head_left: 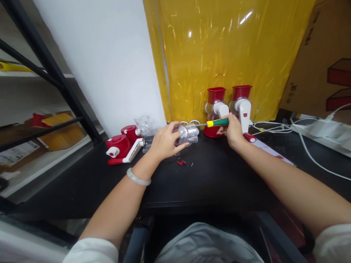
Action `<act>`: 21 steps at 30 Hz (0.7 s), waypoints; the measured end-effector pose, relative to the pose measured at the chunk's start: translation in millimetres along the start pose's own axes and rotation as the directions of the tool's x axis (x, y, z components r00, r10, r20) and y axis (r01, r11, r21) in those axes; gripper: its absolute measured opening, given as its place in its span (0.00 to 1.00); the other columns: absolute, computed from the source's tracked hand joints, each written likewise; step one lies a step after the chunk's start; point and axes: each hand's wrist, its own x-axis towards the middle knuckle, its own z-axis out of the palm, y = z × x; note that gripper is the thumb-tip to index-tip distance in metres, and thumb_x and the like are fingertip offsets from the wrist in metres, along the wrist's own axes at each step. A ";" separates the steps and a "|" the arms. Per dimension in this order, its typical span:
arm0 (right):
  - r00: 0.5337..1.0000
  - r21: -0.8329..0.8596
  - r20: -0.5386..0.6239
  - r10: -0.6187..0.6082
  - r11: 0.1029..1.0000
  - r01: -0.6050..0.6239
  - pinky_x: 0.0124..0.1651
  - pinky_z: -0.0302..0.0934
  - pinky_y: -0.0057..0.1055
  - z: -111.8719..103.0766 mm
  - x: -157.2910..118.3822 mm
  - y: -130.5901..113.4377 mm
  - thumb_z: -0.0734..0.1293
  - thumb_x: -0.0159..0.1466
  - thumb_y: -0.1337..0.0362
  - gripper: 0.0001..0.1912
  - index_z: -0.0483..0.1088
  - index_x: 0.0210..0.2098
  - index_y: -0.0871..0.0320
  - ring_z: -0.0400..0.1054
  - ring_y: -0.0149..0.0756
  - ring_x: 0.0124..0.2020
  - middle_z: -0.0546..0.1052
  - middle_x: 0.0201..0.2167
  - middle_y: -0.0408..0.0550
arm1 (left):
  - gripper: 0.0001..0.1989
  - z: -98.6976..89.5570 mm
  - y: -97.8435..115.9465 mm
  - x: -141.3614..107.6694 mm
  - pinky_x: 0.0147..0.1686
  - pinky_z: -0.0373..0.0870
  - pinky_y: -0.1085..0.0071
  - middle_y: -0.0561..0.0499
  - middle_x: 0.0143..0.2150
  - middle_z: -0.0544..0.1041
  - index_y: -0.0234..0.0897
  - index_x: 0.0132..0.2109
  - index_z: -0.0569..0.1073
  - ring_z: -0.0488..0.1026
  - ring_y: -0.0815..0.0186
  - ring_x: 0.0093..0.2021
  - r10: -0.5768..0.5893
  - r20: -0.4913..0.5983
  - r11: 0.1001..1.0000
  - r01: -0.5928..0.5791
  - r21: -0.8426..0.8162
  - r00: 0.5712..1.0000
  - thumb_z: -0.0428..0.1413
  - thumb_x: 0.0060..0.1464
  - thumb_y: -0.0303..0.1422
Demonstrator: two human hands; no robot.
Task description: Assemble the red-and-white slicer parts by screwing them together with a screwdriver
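Observation:
My left hand point(166, 141) is wrapped round a clear plastic housing point(191, 134), which lies sideways just above the black table. My right hand point(233, 131) grips a screwdriver point(217, 122) by its green and yellow handle. The screwdriver's shaft points left and its tip reaches the upper side of the housing; whether it sits in a screw is too small to tell. A small red piece point(181, 162) and tiny metal bits lie on the table below the housing.
Two red and white grinders point(243, 108) stand behind my right hand. Red bases and a white crank point(133, 150) are at the left. White cables and a power strip point(328, 128) lie at the right. A black shelf frame point(64, 90) rises at the left.

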 end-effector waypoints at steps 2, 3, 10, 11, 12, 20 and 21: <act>0.999 0.034 0.006 0.033 0.999 -0.033 0.15 0.56 0.25 -0.8 0.4 0.0 0.58 0.63 0.45 0.18 0.63 0.34 0.54 0.65 0.30 0.14 0.68 0.16 0.36 | 0.18 1.7 -1.1 -0.6 0.50 0.69 0.52 0.40 0.60 0.66 0.37 0.43 0.75 0.69 0.51 0.54 0.011 0.004 1.000 -0.011 0.012 1.000 0.56 0.56 0.47; 0.999 0.054 0.009 0.041 0.998 -0.041 0.15 0.56 0.24 -1.1 0.8 -0.4 0.59 0.62 0.48 0.15 0.63 0.35 0.54 0.65 0.30 0.14 0.69 0.17 0.37 | 0.19 2.9 -1.8 -1.0 0.50 0.69 0.52 0.40 0.60 0.66 0.37 0.45 0.75 0.69 0.51 0.54 0.015 0.005 1.000 -0.015 0.013 1.000 0.57 0.55 0.47; 0.996 0.100 0.016 0.084 0.991 -0.085 0.16 0.57 0.23 0.3 0.9 -6.5 0.63 0.59 0.56 0.09 0.64 0.35 0.54 0.64 0.28 0.13 0.67 0.15 0.34 | 0.21 9.8 -5.0 -4.0 0.52 0.67 0.52 0.40 0.61 0.66 0.39 0.51 0.73 0.67 0.50 0.57 0.034 0.005 0.999 -0.035 0.017 0.999 0.57 0.55 0.46; 0.996 0.101 0.020 0.089 0.991 -0.091 0.15 0.57 0.23 0.8 0.3 -7.0 0.64 0.59 0.56 0.10 0.64 0.35 0.54 0.63 0.28 0.12 0.67 0.14 0.34 | 0.21 9.7 -5.1 -4.1 0.52 0.67 0.52 0.40 0.61 0.66 0.39 0.52 0.73 0.66 0.50 0.57 0.033 0.003 0.999 -0.033 0.020 0.999 0.57 0.56 0.46; 0.996 0.100 0.025 0.088 0.991 -0.090 0.15 0.57 0.23 1.2 -0.3 -7.4 0.64 0.59 0.54 0.11 0.64 0.35 0.54 0.63 0.27 0.12 0.66 0.14 0.33 | 0.21 9.5 -5.1 -4.1 0.52 0.67 0.52 0.40 0.61 0.66 0.39 0.52 0.73 0.66 0.50 0.57 0.031 0.002 0.999 -0.031 0.020 1.000 0.57 0.56 0.46; 1.000 -0.013 0.025 -0.005 1.000 0.006 0.14 0.55 0.25 -0.2 -0.6 -4.6 0.62 0.61 0.44 0.19 0.65 0.31 0.54 0.59 0.28 0.10 0.59 0.10 0.33 | 0.20 9.5 -4.9 -3.9 0.53 0.66 0.52 0.41 0.61 0.66 0.41 0.51 0.73 0.66 0.51 0.58 0.033 -0.028 0.999 -0.033 0.000 0.999 0.58 0.55 0.45; 1.000 -0.016 0.018 0.000 1.000 0.000 0.14 0.55 0.25 -0.7 -0.1 -3.9 0.61 0.61 0.44 0.19 0.66 0.32 0.54 0.60 0.29 0.11 0.60 0.11 0.34 | 0.20 9.7 -5.0 -4.1 0.53 0.66 0.52 0.41 0.61 0.66 0.41 0.52 0.73 0.66 0.51 0.58 0.034 -0.031 0.999 -0.034 -0.001 0.999 0.58 0.55 0.45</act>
